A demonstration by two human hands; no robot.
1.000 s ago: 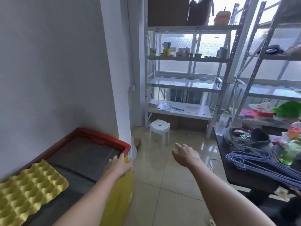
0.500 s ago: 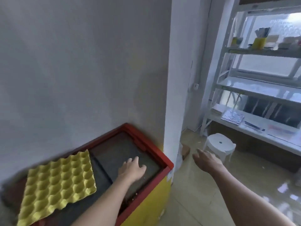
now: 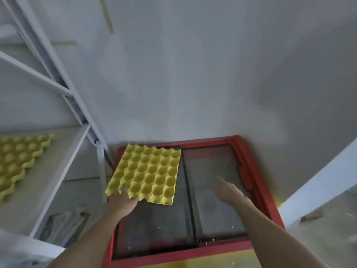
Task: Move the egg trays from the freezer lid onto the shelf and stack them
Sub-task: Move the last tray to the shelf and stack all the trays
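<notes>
I see a yellow moulded egg tray [image 3: 147, 175] with rows of round cups lying on the left glass pane of the freezer lid [image 3: 214, 206]; my left hand [image 3: 121, 205] pinches its near edge, while my right hand [image 3: 229, 192] hovers relaxed and empty over the right pane. More yellow trays [image 3: 18, 161] sit on the white metal shelf [image 3: 63, 161] to the left, against a grey wall [image 3: 183, 74].

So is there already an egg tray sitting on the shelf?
Yes, a yellow egg tray lies on the shelf at left, while another tray is on the freezer lid.
</notes>
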